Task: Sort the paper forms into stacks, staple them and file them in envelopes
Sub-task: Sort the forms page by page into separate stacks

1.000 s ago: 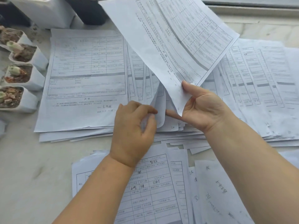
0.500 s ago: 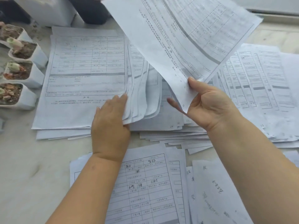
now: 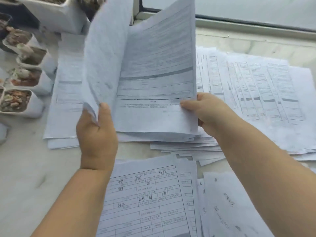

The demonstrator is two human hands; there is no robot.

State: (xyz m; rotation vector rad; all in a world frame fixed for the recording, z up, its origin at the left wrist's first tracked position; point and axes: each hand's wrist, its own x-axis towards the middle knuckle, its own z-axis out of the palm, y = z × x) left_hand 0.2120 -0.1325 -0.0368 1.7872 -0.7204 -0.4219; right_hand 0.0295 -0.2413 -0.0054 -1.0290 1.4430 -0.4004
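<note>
forms (image 3: 153, 74) upright between both hands (image 3: 97, 134)

a pale marble-like counter (image 3: 25, 168) carries a row of small white plant pots (image 3: 20, 103) at the far left, spread paper forms (image 3: 256, 93) across the far side, and filled-in forms (image 3: 150, 199) at the near edge.
</note>
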